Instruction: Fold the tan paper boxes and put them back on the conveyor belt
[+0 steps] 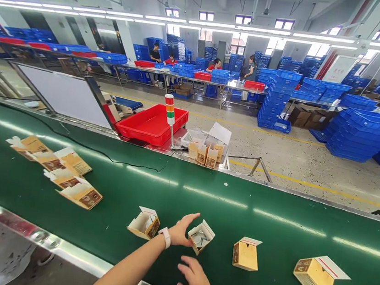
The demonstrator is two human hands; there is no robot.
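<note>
My left hand (pixel 181 230), with a white watch on its wrist, reaches over the green belt with thumb and fingers spread. Its fingertips are at the left side of an open small carton (pixel 195 248) with a grey-silver packet (pixel 200 239) inside; whether they touch it I cannot tell. Below that carton, my right hand (pixel 196 282) is spread with nothing in it, a bangle on its wrist. Left of my left hand stands another open carton (pixel 153 228) with something whitish inside. To the right are a carton (pixel 246 255) and one with its flap out (pixel 315 276).
Several flattened cartons (pixel 81 193) lie on the conveyor belt (pixel 130 181) at left. Beyond its far edge are a red tray (pixel 151 121), a signal light (pixel 169 110) and a group of cartons (pixel 205 154). Stacked blue crates (pixel 276 100) and people (pixel 251 67) are farther back.
</note>
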